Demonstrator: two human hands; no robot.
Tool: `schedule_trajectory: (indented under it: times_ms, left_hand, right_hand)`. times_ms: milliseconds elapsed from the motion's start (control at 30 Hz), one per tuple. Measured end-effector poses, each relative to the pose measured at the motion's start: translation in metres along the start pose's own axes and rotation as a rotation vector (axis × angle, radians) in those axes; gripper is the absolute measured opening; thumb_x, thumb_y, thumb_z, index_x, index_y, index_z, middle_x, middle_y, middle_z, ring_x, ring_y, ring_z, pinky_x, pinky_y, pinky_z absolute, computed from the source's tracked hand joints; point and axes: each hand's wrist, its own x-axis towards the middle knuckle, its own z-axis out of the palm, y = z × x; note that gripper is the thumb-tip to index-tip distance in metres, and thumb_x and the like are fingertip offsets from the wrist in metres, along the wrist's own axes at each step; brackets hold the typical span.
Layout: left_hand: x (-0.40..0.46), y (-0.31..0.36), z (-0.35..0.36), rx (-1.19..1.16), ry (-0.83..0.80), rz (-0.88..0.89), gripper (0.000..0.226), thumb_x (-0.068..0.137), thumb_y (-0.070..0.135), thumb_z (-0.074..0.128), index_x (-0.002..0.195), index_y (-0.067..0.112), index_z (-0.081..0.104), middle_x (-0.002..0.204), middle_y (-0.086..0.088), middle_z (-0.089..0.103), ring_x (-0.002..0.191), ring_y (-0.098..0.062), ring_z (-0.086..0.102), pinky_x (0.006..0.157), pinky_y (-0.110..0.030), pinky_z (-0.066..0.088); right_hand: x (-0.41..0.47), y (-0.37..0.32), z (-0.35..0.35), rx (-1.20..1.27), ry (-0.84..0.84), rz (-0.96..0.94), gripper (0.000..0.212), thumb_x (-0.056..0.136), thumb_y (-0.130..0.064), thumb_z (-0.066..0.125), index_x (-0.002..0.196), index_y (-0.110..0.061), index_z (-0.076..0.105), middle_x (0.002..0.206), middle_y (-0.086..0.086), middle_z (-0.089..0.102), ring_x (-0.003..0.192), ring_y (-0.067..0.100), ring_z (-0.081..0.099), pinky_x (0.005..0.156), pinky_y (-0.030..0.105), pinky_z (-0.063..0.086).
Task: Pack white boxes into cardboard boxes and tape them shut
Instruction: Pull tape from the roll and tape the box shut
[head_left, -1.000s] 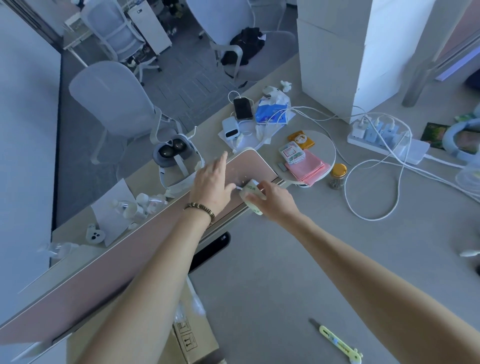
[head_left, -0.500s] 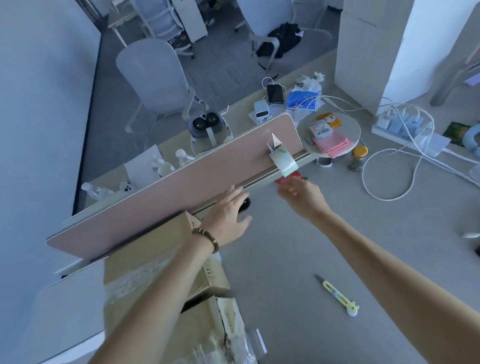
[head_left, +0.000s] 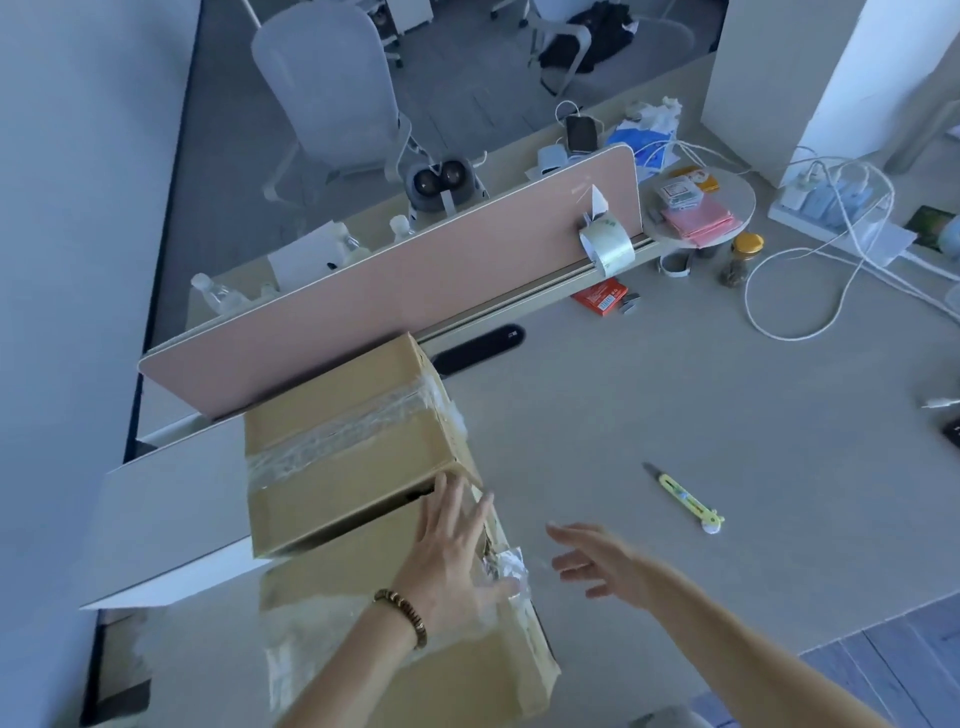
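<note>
A cardboard box (head_left: 343, 447) with clear tape across its top sits by the pink divider, on the left of the desk. A second, nearer cardboard box (head_left: 363, 618) with crumpled tape lies in front of it. My left hand (head_left: 447, 561) lies with straight fingers on the near right corner of the far box, over the nearer one. My right hand (head_left: 605, 564) hovers open above the desk just right of the boxes, holding nothing. A roll of clear tape (head_left: 608, 247) hangs on the divider's right end. No white box for packing shows near my hands.
A yellow utility knife (head_left: 685, 501) lies on the desk to the right. A pink divider (head_left: 395, 291) runs along the desk's back. A red packet (head_left: 600, 296), a jar (head_left: 740, 257), a power strip (head_left: 841, 218) with white cables, and a white panel (head_left: 171, 525) at left surround the area.
Both hands drew back from the tape roll on the divider toward me. My left hand came down onto the cardboard boxes; my right hand, empty, moved beside them. The view tilted down.
</note>
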Motion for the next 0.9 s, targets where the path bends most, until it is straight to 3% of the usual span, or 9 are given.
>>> schedule_trajectory:
  times_ms: [133,267,367,533,633,767,900]
  left_hand:
    - [-0.023,0.000,0.023,0.068,-0.026,-0.082,0.121,0.071,0.093,0.037,0.153,0.028,-0.025,0.153,-0.010,-0.042,0.141,-0.029,-0.042,0.119,-0.054,-0.016]
    - [-0.030,0.000,0.042,0.088,0.002,-0.145,0.120,0.072,0.096,0.024,0.148,0.023,-0.034,0.153,-0.012,-0.042,0.141,-0.029,-0.041,0.119,-0.059,-0.013]
    - [-0.031,0.001,0.053,0.095,0.092,-0.146,0.116,0.074,0.096,0.016,0.149,0.022,-0.032,0.158,-0.014,-0.033,0.144,-0.030,-0.036,0.118,-0.061,-0.011]
    - [-0.029,0.001,0.061,0.110,0.163,-0.135,0.113,0.077,0.093,0.016,0.156,0.019,-0.016,0.163,-0.017,-0.014,0.150,-0.033,-0.021,0.118,-0.063,-0.003]
    - [-0.030,0.002,0.062,0.116,0.167,-0.130,0.113,0.078,0.092,0.018,0.158,0.016,-0.007,0.164,-0.017,-0.009,0.151,-0.034,-0.016,0.118,-0.063,0.001]
    - [-0.031,0.002,0.062,0.122,0.174,-0.124,0.113,0.078,0.092,0.018,0.158,0.017,-0.007,0.164,-0.016,-0.011,0.151,-0.033,-0.018,0.118,-0.063,0.002]
    - [-0.030,0.001,0.064,0.126,0.188,-0.119,0.113,0.079,0.091,0.021,0.159,0.016,-0.004,0.164,-0.017,-0.006,0.151,-0.033,-0.015,0.117,-0.063,0.003]
  right_hand:
    - [-0.001,0.010,0.009,0.236,-0.078,-0.062,0.044,0.085,-0.034,0.079,0.120,-0.015,0.064,0.097,0.006,0.077,0.092,0.019,0.071,0.084,0.039,0.053]
    - [-0.012,0.008,0.009,0.327,-0.004,-0.165,0.026,0.084,-0.011,0.080,0.107,-0.003,0.070,0.073,0.003,0.065,0.064,0.014,0.061,0.067,0.026,0.054]
    - [-0.027,0.002,0.006,0.177,0.117,-0.281,0.013,0.082,-0.011,0.081,0.091,-0.007,0.073,0.072,0.003,0.064,0.066,0.016,0.056,0.072,0.028,0.050]
    - [-0.044,-0.013,0.000,0.009,0.260,-0.419,0.011,0.077,-0.013,0.085,0.081,-0.010,0.075,0.065,-0.004,0.068,0.062,0.008,0.058,0.066,0.022,0.046]
    - [-0.034,-0.010,-0.001,-0.060,0.315,-0.395,0.013,0.074,-0.017,0.087,0.077,-0.014,0.074,0.063,-0.009,0.069,0.060,0.002,0.059,0.065,0.020,0.044]
    - [-0.013,0.009,0.008,-0.036,0.306,-0.328,0.014,0.073,-0.018,0.088,0.076,-0.013,0.075,0.061,-0.007,0.066,0.063,0.011,0.056,0.067,0.028,0.045]
    - [0.004,0.018,0.025,0.013,0.311,-0.293,0.023,0.074,-0.022,0.088,0.090,-0.019,0.072,0.062,-0.007,0.061,0.062,0.013,0.053,0.067,0.030,0.045]
